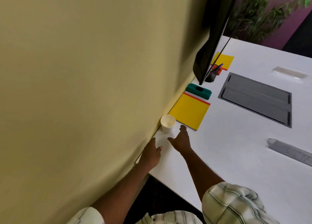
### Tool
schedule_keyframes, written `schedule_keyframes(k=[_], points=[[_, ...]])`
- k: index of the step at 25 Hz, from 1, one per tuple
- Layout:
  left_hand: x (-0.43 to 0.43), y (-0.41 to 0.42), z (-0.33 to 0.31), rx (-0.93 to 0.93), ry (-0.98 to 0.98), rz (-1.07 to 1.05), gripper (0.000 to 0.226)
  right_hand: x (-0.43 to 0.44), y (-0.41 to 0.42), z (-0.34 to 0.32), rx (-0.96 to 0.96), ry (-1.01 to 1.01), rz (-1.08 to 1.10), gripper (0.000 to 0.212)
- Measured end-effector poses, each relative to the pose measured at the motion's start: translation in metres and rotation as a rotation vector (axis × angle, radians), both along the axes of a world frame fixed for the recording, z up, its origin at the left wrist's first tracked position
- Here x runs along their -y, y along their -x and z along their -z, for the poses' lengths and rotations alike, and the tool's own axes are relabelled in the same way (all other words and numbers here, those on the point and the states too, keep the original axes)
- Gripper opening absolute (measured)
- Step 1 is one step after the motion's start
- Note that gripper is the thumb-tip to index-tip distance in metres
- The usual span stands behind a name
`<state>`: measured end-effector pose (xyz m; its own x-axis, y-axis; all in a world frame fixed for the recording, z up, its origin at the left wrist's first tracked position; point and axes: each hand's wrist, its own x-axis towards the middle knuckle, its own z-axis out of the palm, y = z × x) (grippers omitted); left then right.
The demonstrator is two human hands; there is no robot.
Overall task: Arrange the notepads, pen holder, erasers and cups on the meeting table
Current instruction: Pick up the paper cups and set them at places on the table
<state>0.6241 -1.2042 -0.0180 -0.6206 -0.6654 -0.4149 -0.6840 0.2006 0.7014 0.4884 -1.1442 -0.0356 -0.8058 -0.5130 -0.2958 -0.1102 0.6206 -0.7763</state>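
Observation:
A white paper cup (167,123) stands upright on the white meeting table (236,147), close to the yellow-green wall. Beside it lies a yellow notepad (190,111) with a red top strip, and beyond that a green eraser (199,91). A dark pen holder (211,75) with a purple pen stands under the monitor, next to an orange eraser (217,70) and a second yellow notepad (223,60). My right hand (181,141) hovers open just short of the cup. My left hand (151,152) rests by the wall at the table's edge, fingers loose, holding nothing.
A black monitor (213,36) hangs over the table's far left side. A grey cable hatch (256,98) is set into the tabletop. A grey strip (290,152) and a clear strip (290,73) lie to the right. A potted plant (263,12) stands behind.

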Motion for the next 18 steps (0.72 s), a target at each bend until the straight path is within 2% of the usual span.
schedule_keyframes(k=[4,6,13,18], points=[[0.022,0.040,0.011,-0.047,-0.245,-0.205,0.050,0.023,0.032,0.018,-0.014,0.052,-0.024,0.099],[0.033,0.057,0.013,-0.084,-0.294,-0.291,0.048,0.031,0.043,0.026,-0.039,0.076,-0.052,0.097],[0.047,0.083,0.021,-0.150,-0.205,-0.235,0.038,0.049,0.054,0.038,-0.081,0.164,-0.117,0.092],[0.048,0.087,0.021,-0.208,-0.188,-0.185,0.041,0.052,0.053,0.043,-0.094,0.232,-0.117,0.079]])
